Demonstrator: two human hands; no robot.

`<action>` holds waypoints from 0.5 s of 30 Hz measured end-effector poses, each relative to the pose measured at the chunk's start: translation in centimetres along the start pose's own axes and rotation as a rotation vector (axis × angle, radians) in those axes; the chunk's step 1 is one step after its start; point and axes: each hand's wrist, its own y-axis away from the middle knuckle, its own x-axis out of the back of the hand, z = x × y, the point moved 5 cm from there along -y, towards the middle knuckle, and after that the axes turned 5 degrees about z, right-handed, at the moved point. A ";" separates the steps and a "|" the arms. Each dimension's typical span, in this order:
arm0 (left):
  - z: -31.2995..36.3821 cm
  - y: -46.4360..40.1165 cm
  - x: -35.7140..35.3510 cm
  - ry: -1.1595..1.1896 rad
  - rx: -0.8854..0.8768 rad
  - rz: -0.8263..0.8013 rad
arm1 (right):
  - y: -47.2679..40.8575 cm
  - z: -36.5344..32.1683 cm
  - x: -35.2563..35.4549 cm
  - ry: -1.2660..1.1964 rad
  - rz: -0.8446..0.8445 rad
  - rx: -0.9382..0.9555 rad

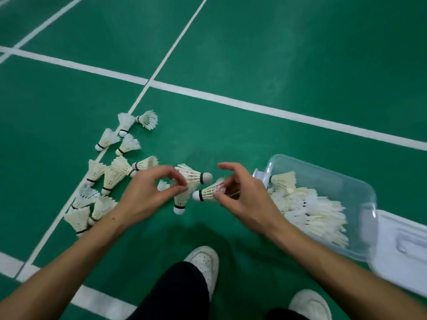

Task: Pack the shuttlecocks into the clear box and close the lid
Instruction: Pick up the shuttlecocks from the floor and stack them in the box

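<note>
Green court flooring (277,54) crossed by white lines (231,101) fills the view. Loose shuttlecocks (108,176) lie scattered at the left (some right on a line). Left hand (147,195) pinches two shuttlecocks (191,177) by the feathers between thumb and fingertips; right hand (242,192) pinches one shuttlecock (208,192), cork pointing left. Just beyond the right hand sits the clear box (360,195), partly filled with shuttlecocks, its lid (404,255) open beside it. White shoes (205,262) show below.

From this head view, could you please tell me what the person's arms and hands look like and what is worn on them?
Both forearms are bare to the frame edge, with no sleeves. The left hand and right hand are bare: no gloves, rings, watch or wristbands visible.
</note>
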 end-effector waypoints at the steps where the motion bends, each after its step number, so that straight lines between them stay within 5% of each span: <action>1: 1.6 -0.8 -1.0 0.011 -0.031 0.007 | 0.6 0.2 1.8 -0.017 0.048 0.003; 7: 9.9 -4.9 -7.2 0.090 -0.180 -0.018 | 3.3 3.4 10.8 -0.064 0.258 -0.049; 15: 12.5 -8.5 -15.0 0.182 -0.192 -0.044 | 5.1 9.5 17.9 -0.064 0.450 -0.176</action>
